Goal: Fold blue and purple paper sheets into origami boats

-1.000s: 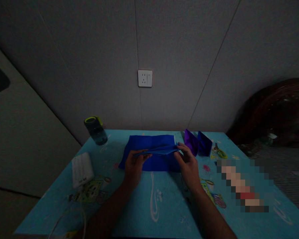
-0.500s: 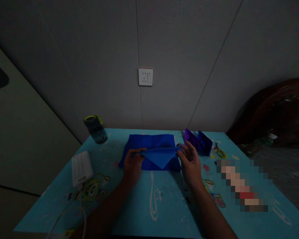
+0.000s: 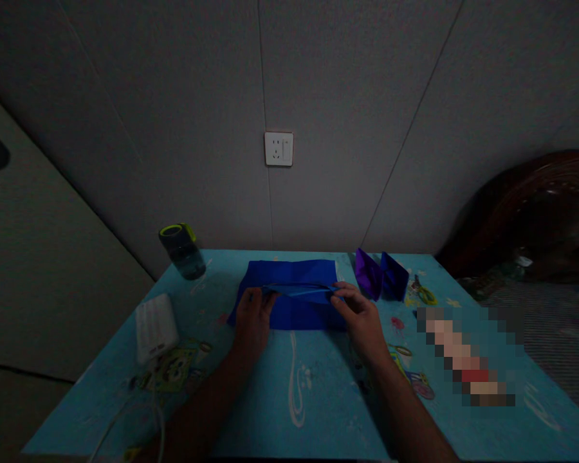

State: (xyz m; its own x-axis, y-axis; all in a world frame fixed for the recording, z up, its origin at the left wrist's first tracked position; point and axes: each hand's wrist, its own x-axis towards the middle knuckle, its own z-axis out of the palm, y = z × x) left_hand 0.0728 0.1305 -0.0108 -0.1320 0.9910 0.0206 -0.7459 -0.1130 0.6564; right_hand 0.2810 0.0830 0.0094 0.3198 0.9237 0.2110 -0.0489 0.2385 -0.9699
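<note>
A folded piece of blue paper (image 3: 299, 292) is held up between my two hands, seen nearly edge-on with a narrow gap along its upper edge. My left hand (image 3: 251, 318) pinches its left end, and my right hand (image 3: 359, 313) grips the right end between thumb and fingers. Beneath it a darker blue sheet (image 3: 292, 270) lies flat on the table, partly covered by the folded paper and my hands. Just beyond my right hand stand a purple folded paper piece (image 3: 368, 275) and a dark blue folded paper piece (image 3: 394, 278).
A dark bottle with a yellow-green rim (image 3: 183, 252) stands at the back left. Nearer is a white power bank (image 3: 156, 328) with a cable. Yellow-handled scissors (image 3: 425, 294) lie at the right, close to a pixelated patch (image 3: 463, 360). The cloth-covered table (image 3: 318, 399) meets the wall.
The folded paper has tipped from a downward-pointing triangle to a nearly edge-on strip with its upper edge parted. My right hand has moved slightly left and down.
</note>
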